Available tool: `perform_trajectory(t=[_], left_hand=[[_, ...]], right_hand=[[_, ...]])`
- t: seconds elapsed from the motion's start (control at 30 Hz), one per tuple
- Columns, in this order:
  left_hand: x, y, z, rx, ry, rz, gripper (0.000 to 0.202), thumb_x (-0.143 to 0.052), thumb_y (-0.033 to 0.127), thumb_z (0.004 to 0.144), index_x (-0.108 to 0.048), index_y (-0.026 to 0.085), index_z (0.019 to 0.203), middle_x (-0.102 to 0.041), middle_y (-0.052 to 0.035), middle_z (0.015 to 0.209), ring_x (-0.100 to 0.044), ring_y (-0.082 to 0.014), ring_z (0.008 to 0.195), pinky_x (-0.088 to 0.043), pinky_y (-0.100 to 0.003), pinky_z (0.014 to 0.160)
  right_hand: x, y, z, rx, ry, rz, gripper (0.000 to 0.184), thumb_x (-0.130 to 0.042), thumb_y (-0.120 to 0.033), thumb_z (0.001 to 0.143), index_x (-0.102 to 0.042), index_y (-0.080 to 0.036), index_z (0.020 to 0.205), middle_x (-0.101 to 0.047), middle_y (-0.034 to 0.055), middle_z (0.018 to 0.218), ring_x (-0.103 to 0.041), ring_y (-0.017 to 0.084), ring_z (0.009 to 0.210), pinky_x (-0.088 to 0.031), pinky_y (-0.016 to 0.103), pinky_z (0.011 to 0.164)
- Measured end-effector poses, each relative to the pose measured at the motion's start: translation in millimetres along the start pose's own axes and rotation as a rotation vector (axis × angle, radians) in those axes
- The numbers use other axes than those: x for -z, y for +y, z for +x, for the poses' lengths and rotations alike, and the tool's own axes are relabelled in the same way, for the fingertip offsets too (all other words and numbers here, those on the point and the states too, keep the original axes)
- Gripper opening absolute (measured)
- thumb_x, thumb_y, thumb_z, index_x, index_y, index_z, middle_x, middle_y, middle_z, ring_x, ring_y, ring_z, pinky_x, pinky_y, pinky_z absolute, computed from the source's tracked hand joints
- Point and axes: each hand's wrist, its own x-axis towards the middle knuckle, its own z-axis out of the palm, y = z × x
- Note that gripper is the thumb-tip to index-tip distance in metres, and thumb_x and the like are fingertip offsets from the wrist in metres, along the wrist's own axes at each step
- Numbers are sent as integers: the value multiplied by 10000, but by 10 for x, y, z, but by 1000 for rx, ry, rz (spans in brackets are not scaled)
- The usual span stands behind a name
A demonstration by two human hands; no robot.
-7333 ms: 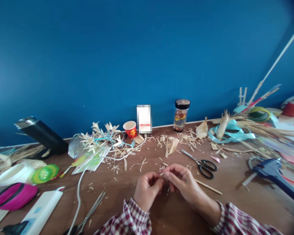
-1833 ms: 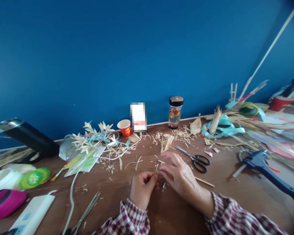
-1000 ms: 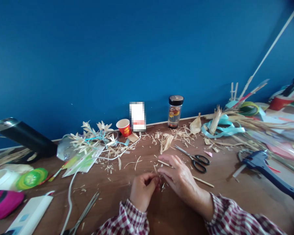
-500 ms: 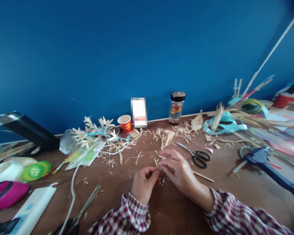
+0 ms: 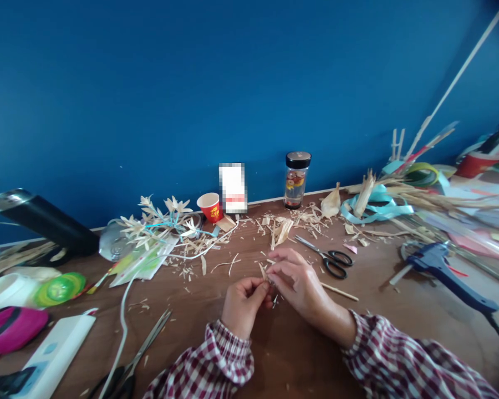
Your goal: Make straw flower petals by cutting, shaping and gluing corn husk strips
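Above the brown table, my left hand (image 5: 244,306) pinches a small pale piece of dried husk (image 5: 263,270) between thumb and forefinger. My right hand (image 5: 303,286) meets it from the other side, thumb and fingertips closed on the same piece, its other fingers loosely bent. The fingertips cover most of the piece. A thin pale stick (image 5: 340,291) lies on the table behind my right hand. Beyond it rest black-handled scissors (image 5: 336,262), their blades pointing away to the left. Husk scraps (image 5: 281,231) are strewn farther back.
Left stand husk flowers (image 5: 166,216), a red paper cup (image 5: 210,208) and a black flask (image 5: 45,221). Long scissors (image 5: 143,349), a white cable (image 5: 123,316) and a power strip (image 5: 58,354) lie nearer. A jar (image 5: 296,180) stands behind; a blue glue gun (image 5: 444,274) lies right.
The view has shifted slightly, so the table things sit a little farther left and higher. Both hands keep the same pinch on the husk piece, with only tiny finger movement.
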Motion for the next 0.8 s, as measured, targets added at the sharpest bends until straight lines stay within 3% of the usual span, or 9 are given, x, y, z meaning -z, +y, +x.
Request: perform_trajectory(t=[0.2,0.47,0.63,0.7,0.8], left_hand=[[16,-21,16,-28,-28,9,237,-698,343,654,-696,126,746,-647,-21,630,-560,-90,532,-494,-219,568],[-5,-8,17,36,20,-111,284,-778,328,538,-682,111,695,-663,-24,604,-572,-80,499,-492,-193,528],[-24,51,10,55,48,-167,292,-791,322,516,-669,105,668,-652,-16,584,-560,-69,477,-482,-178,500],[-16,63,18,51,72,-190,304,-796,326,502,-667,101,660,-650,-19,583,-556,-68,475,-482,-178,495],[7,53,28,41,79,-178,307,-794,329,507,-674,101,675,-654,-25,595,-566,-75,491,-495,-190,515]], right_hand=[[9,-7,6,-38,-8,47,118,-531,-137,788,-633,-195,794,-553,73,1052,-539,188,972,-442,335,845],[-6,-13,-10,25,5,66,150,-509,-131,807,-642,-200,815,-548,77,1061,-535,191,957,-449,352,838],[2,-18,-1,33,79,161,203,-465,-148,838,-641,-209,917,-574,76,1020,-549,181,956,-453,330,842],[0,-32,4,-7,104,200,208,-458,-165,843,-624,-206,963,-592,75,993,-560,180,936,-463,318,817],[-17,-65,4,-174,60,330,234,-489,-209,833,-560,-197,1055,-622,59,933,-597,152,792,-494,265,681]])
